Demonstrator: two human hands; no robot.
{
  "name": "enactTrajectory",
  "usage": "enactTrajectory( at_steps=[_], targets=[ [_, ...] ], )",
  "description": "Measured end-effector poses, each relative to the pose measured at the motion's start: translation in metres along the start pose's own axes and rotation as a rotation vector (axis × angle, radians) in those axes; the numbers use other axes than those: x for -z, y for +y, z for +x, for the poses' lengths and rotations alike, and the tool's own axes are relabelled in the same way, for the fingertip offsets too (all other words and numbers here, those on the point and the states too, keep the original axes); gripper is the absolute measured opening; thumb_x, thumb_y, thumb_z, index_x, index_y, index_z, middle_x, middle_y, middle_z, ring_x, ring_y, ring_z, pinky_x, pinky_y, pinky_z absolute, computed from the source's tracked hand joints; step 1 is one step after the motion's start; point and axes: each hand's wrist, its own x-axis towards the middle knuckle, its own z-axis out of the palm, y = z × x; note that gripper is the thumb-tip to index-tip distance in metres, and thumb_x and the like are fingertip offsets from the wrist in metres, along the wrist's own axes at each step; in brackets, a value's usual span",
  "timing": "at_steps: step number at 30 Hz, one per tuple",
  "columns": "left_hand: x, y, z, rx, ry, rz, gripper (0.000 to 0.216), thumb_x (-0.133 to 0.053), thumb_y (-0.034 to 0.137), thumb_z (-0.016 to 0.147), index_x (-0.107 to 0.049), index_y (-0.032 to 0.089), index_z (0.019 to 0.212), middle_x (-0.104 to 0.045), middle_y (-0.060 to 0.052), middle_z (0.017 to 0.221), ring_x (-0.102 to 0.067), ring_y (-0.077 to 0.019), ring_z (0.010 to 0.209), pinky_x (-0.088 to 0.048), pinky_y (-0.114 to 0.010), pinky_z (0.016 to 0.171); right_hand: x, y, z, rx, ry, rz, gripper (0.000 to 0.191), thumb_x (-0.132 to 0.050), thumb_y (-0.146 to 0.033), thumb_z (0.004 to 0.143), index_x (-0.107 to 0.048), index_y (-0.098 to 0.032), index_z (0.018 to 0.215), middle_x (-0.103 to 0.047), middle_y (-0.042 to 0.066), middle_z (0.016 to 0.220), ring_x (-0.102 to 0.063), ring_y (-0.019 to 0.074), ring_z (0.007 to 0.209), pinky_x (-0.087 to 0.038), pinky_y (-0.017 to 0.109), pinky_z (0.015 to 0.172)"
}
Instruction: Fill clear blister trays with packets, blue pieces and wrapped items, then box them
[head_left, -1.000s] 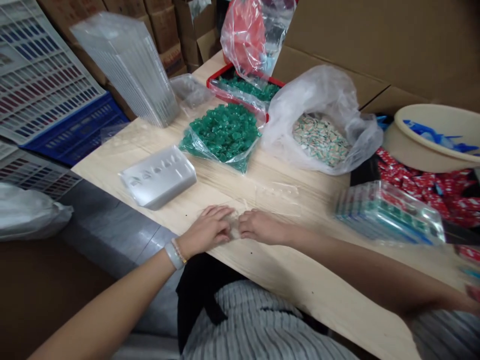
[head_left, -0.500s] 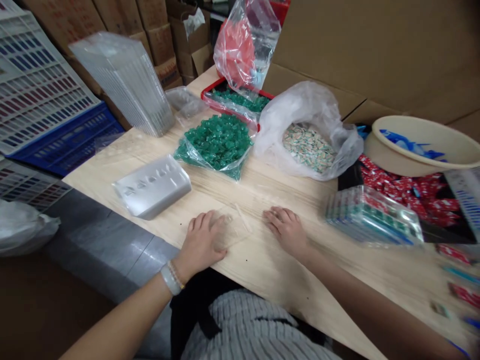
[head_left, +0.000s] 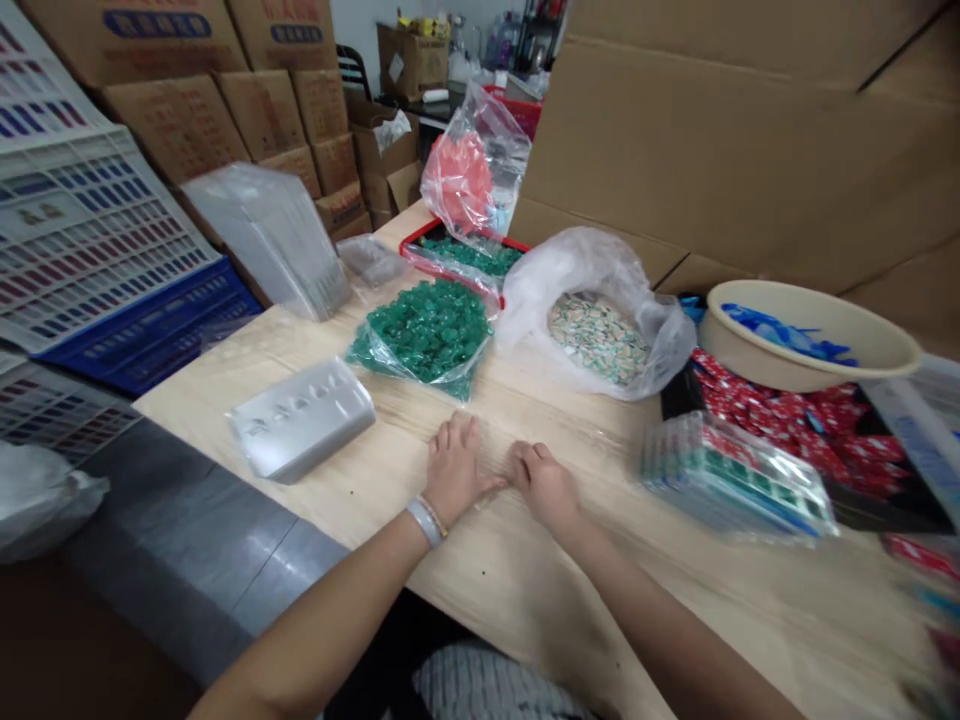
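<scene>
My left hand lies palm down on the light wooden table, fingers stretched and thumb pointing right. A faint clear plastic piece shows beside it, partly under the palm; its outline is hard to make out. Close to that thumb, my right hand has its fingers curled together at the tabletop, and whatever they pinch is hidden. Beyond both hands sits a clear bag of green pieces. Left of them is a stack of clear plastic trays.
A white bag of small pale pieces stands farther back. To the right are filled clear packs, red packets and a cream basin with blue pieces. Tall clear packaging stands at the left edge, near crates.
My left hand has slid right and slightly forward, and the right hand has come left, so they are now close together. The right fingers have curled in. The camera view has tilted up.
</scene>
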Motion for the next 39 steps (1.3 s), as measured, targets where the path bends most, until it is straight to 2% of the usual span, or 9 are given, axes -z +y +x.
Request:
enactTrajectory(
  at_steps=[4,5,6,8,11,15,22,33,39],
  targets=[
    [0.069,-0.079,-0.006,-0.201,0.048,0.012,0.067,-0.05,0.056,0.072,-0.035,0.022,0.127,-0.027,-0.013,0.138,-0.021,-0.0272,0.127,-0.023,-0.045,0.1,0.016,-0.003,0.013,0.053,0.08,-0.013,0.032,-0.034,-0.031,0.086,-0.054,-0.017,0.107,-0.058,0.01,0.095,-0.057,0.0171,0.071,-0.041,0.028,0.06],
    [0.09,-0.106,-0.009,-0.16,0.073,0.038,0.064,-0.049,0.055,0.073,-0.036,0.023,0.127,-0.028,-0.012,0.138,-0.02,-0.0262,0.128,-0.022,-0.045,0.101,0.023,-0.013,0.022,0.13,0.113,0.018,0.033,-0.035,-0.032,0.086,-0.053,-0.015,0.108,-0.057,0.011,0.096,-0.057,0.0183,0.075,-0.043,0.029,0.064],
    [0.11,-0.132,-0.012,-0.068,0.083,0.087,0.07,-0.052,0.057,0.069,-0.036,0.021,0.128,-0.025,-0.013,0.139,-0.016,-0.0287,0.129,-0.019,-0.046,0.101,0.031,-0.03,0.032,0.245,0.135,0.061,0.033,-0.037,-0.032,0.086,-0.052,-0.014,0.11,-0.057,0.012,0.097,-0.056,0.0194,0.08,-0.043,0.03,0.069],
    [0.139,-0.174,-0.016,0.069,-0.065,0.178,0.091,-0.059,0.063,0.056,-0.03,0.021,0.132,-0.018,-0.016,0.141,-0.008,-0.0375,0.129,-0.014,-0.054,0.099,0.044,-0.081,0.059,0.571,0.126,0.13,0.033,-0.045,-0.034,0.083,-0.053,-0.016,0.11,-0.055,0.012,0.102,-0.052,0.0211,0.094,-0.041,0.032,0.078],
    [0.152,-0.203,-0.016,0.092,-0.28,0.188,0.102,-0.06,0.065,0.051,-0.02,0.022,0.135,-0.013,-0.016,0.142,-0.013,-0.0378,0.128,-0.016,-0.053,0.098,0.051,-0.168,0.103,1.074,-0.042,0.09,0.04,-0.059,-0.038,0.074,-0.053,-0.022,0.11,-0.05,0.01,0.115,-0.042,0.0225,0.108,-0.035,0.037,0.088],
    [0.146,-0.211,-0.015,0.061,-0.295,0.121,0.096,-0.058,0.064,0.056,-0.02,0.026,0.135,-0.011,-0.013,0.144,-0.017,-0.0325,0.128,-0.02,-0.046,0.099,0.041,-0.226,0.142,1.221,-0.188,0.041,0.051,-0.068,-0.04,0.064,-0.055,-0.021,0.109,-0.048,0.007,0.121,-0.04,0.0253,0.108,-0.035,0.04,0.086],
    [0.15,-0.222,-0.018,0.031,-0.309,0.051,0.086,-0.054,0.061,0.064,-0.016,0.031,0.135,-0.01,-0.01,0.144,-0.015,-0.0307,0.129,-0.018,-0.044,0.1,0.037,-0.221,0.158,1.239,-0.296,0.099,0.048,-0.066,-0.04,0.066,-0.057,-0.022,0.109,-0.049,0.006,0.12,-0.041,0.0218,0.105,-0.036,0.038,0.086],
    [0.151,-0.22,-0.017,0.03,-0.325,0.037,0.081,-0.055,0.054,0.066,-0.019,0.029,0.135,-0.009,-0.01,0.144,-0.015,-0.0327,0.128,-0.018,-0.046,0.099,0.034,-0.224,0.162,1.278,-0.276,0.103,0.041,-0.062,-0.039,0.071,-0.058,-0.021,0.108,-0.05,0.006,0.118,-0.042,0.0211,0.103,-0.034,0.037,0.088],
    [0.138,-0.201,-0.029,0.068,-0.112,0.101,0.073,-0.059,0.039,0.065,-0.029,0.019,0.128,-0.015,-0.013,0.142,-0.012,-0.0331,0.129,-0.013,-0.049,0.102,0.042,-0.232,0.133,1.285,-0.059,-0.107,0.022,-0.054,-0.028,0.076,-0.063,-0.016,0.092,-0.053,0.011,0.109,-0.04,0.028,0.103,-0.027,0.046,0.087]
  ],
)
